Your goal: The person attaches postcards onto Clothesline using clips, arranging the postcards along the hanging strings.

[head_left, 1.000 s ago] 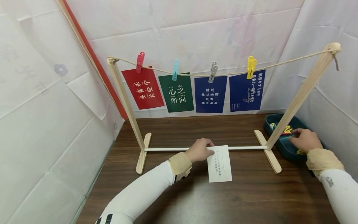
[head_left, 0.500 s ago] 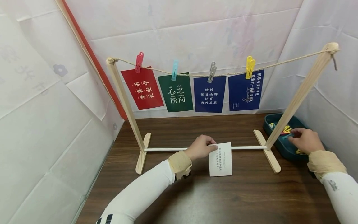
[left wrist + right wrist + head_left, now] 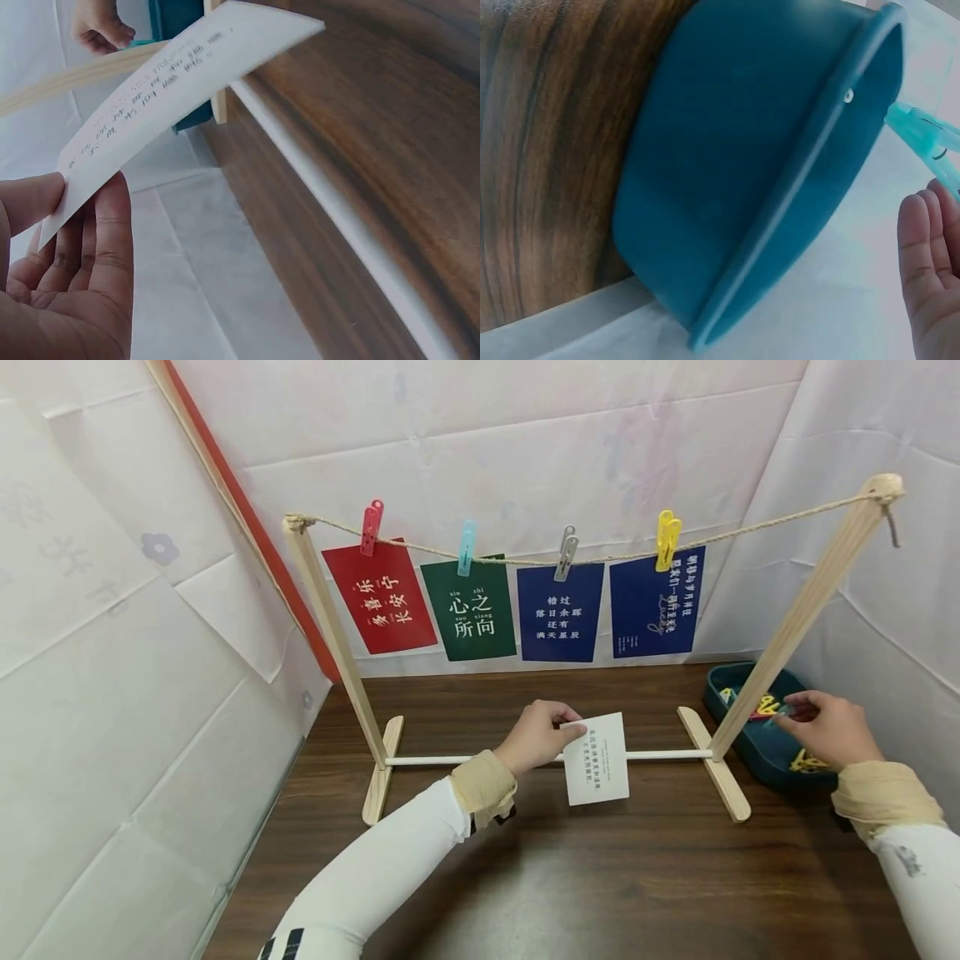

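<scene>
The left hand (image 3: 538, 737) pinches a white card (image 3: 596, 757) by its edge, lifted above the white crossbar (image 3: 660, 755); its print is unreadable. The right hand (image 3: 828, 731) pinches a teal clothespin (image 3: 924, 139) over the teal tray (image 3: 757, 752). Behind hang 4 cards; the green card (image 3: 470, 607) reads "心之所向".

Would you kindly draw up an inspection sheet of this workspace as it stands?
Surface: dark wooden table, partly bare.
Job's things: white card held off the table; teal clip over the teal tray.
Clutter: wooden rack with a string carrying four cards on clips; more clips in the tray.
Grippers: left hand pinches the white card; right hand holds the teal clip.
Cables: nothing seen.
Surroundings: white sheets on three sides.
</scene>
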Demonstrator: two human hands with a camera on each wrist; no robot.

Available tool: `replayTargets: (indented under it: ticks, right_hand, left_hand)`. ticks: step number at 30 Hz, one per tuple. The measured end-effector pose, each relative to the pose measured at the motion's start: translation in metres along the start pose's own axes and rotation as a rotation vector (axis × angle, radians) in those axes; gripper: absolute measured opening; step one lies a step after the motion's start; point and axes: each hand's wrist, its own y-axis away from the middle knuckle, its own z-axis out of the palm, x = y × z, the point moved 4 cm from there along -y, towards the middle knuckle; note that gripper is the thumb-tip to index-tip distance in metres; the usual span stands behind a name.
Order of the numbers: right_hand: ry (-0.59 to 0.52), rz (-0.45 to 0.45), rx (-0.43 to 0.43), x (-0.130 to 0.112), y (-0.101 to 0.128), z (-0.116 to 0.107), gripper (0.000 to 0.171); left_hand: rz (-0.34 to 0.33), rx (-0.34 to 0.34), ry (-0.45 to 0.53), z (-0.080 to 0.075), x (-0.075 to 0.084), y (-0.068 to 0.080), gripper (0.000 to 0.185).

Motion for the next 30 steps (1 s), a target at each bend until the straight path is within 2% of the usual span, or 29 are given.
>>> replayTargets:
  ticks: [12, 25, 30]
  right_hand:
    - [-0.037, -0.118, 0.072, -0.017, 0.001, -0.025, 0.034]
    - [-0.037, -0.155, 0.113, -0.045, 0.006, -0.039, 0.036]
    - [-0.029, -0.196, 0.155, -0.058, 0.008, -0.049, 0.03]
  left_hand:
    - [0.111, 0.063, -0.035, -0.014, 0.023, -0.008, 0.016]
    - [0.172, 0.076, -0.038, -0.012, 0.044, -0.01, 0.017]
    - [0.194, 0.08, -0.04, -0.013, 0.051, -0.011, 0.017]
